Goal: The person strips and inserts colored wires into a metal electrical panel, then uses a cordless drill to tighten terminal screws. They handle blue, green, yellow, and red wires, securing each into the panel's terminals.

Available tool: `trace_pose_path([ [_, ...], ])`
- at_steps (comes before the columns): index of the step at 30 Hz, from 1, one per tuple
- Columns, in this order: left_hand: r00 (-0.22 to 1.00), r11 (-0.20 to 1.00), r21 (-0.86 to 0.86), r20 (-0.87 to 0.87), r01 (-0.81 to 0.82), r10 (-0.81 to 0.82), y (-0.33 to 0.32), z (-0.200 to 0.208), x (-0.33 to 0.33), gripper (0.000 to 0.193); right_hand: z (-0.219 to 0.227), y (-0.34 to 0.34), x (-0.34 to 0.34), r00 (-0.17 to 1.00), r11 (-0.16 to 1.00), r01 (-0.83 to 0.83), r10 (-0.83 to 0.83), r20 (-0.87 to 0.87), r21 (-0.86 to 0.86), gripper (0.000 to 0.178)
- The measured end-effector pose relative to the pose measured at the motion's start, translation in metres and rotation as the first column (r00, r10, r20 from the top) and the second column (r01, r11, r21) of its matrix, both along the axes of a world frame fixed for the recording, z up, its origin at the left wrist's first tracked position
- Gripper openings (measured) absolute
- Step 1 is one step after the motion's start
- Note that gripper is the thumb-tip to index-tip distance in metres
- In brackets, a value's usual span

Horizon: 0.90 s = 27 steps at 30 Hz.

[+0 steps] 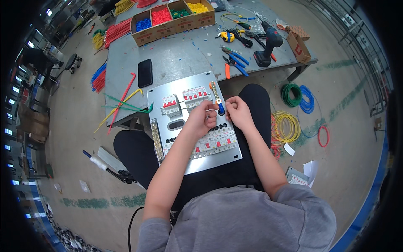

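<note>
On the lap [259,113]: panel [205,163]; left hand [203,119], right hand [238,112], both curled, contents untellable; beyond, grey table [176,59]; on floor [79,130], coils [284,94].

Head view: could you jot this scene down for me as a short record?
Panel: across the lap, bearing breakers and brass bars
Left hand: over it, fingertips near a blue sleeve; grip unclear
Right hand: just right of that sleeve; grip unclear
Table: phone, drill, divided box
Floor: green coil, blue coil

Head-worn fisheye faces down, fairly near metal panel [201,164]; table [176,59] farther ahead.
</note>
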<state>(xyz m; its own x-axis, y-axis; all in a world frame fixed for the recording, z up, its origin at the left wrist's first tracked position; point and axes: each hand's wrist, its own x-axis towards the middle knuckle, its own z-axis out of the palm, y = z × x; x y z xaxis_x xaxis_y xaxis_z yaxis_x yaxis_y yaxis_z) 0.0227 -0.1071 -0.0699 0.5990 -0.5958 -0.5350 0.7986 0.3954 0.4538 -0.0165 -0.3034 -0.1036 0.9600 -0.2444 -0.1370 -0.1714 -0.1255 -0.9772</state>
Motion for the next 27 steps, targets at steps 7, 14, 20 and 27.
trace_pose_path([
  [7,0.987,0.989,-0.046,0.066,-0.143,0.146,0.001,0.011,-0.015,0.055,0.043,0.009,-0.025,0.864,0.872,-0.049,0.282,0.417,-0.487,0.019],
  [14,0.994,0.988,-0.132,0.071,-0.079,0.088,0.0,0.01,-0.015,0.064,0.048,0.015,-0.026,0.857,0.765,-0.186,0.434,0.279,-0.616,0.023],
  [20,0.993,0.993,-0.002,0.029,-0.118,0.118,-0.004,0.018,-0.017,0.055,0.034,0.003,-0.009,0.876,0.884,-0.136,0.319,0.363,-0.447,0.014],
  [27,0.99,0.99,0.008,0.01,-0.139,0.139,0.003,-0.016,-0.01,0.035,0.027,-0.015,0.033,0.988,0.906,-0.082,0.13,0.088,-0.415,0.022],
])
